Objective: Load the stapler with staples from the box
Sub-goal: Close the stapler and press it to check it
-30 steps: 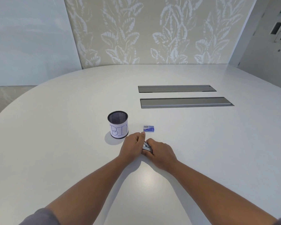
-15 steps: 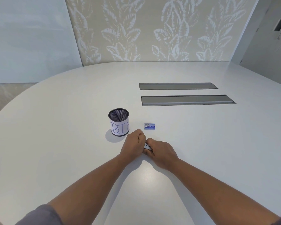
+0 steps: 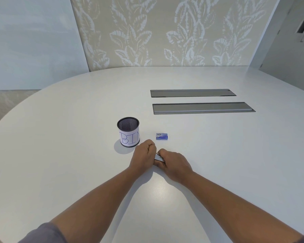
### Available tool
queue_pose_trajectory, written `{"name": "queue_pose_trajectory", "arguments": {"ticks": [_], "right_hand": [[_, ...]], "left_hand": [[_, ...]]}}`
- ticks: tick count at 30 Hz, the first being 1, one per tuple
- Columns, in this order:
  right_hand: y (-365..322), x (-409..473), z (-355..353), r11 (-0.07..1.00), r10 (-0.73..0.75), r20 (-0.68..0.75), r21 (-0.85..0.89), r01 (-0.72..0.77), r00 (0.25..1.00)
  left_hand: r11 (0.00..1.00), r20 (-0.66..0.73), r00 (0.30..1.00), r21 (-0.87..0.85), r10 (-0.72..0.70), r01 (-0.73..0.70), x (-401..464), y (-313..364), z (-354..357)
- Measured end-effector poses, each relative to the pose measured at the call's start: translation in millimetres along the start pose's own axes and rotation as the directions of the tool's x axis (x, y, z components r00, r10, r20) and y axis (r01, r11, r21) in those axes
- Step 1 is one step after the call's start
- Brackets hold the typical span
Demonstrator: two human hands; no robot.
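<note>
Fingers (image 3: 162, 152) of both hands curled on stapler (image 3: 159, 157), staple box (image 3: 162, 136) nearby

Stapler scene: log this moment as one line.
left hand: on stapler | right hand: on stapler | staple box: untouched, on table

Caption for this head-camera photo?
Both hands grip a small stapler on a white table; staple box lies beyond.

I see a white table (image 3: 60, 155), a black mesh cup (image 3: 128, 131) with a white label lettered in blue, a blue staple box (image 3: 162, 136), and beige wallpaper (image 3: 165, 32) with pale leaves.
</note>
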State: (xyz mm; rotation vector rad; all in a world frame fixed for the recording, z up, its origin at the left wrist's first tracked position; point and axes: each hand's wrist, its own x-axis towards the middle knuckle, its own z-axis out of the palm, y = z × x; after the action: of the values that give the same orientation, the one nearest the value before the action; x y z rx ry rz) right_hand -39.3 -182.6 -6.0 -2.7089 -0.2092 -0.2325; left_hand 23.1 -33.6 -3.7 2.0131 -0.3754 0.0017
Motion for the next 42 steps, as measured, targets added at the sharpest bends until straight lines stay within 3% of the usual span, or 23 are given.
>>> {"name": "queue_pose_trajectory", "arguments": {"ticks": [13,17,20,30,42], "right_hand": [[16,8,5,0.972,0.04,-0.192,0.237,0.007,0.981],[18,11,6,0.985,0.053,-0.178,0.17,-0.022,0.983],[16,12,7,0.992,0.054,-0.127,0.124,-0.038,0.99],[16,13,7,0.993,0.051,-0.105,0.11,-0.04,0.993],[16,15,7,0.994,0.067,-0.069,0.087,-0.061,0.995]], "left_hand": [[0.986,0.068,0.997,-0.159,-0.038,0.048,-4,-1,-10],[0.987,0.157,0.981,0.096,0.116,-0.132,-10,-5,-18],[0.945,0.141,0.971,0.243,0.191,-0.221,-8,-12,-23],[0.968,0.241,0.968,0.216,0.071,-0.125,4,-15,-30],[0.967,0.257,0.965,0.225,0.058,-0.118,5,-19,-32]]}}
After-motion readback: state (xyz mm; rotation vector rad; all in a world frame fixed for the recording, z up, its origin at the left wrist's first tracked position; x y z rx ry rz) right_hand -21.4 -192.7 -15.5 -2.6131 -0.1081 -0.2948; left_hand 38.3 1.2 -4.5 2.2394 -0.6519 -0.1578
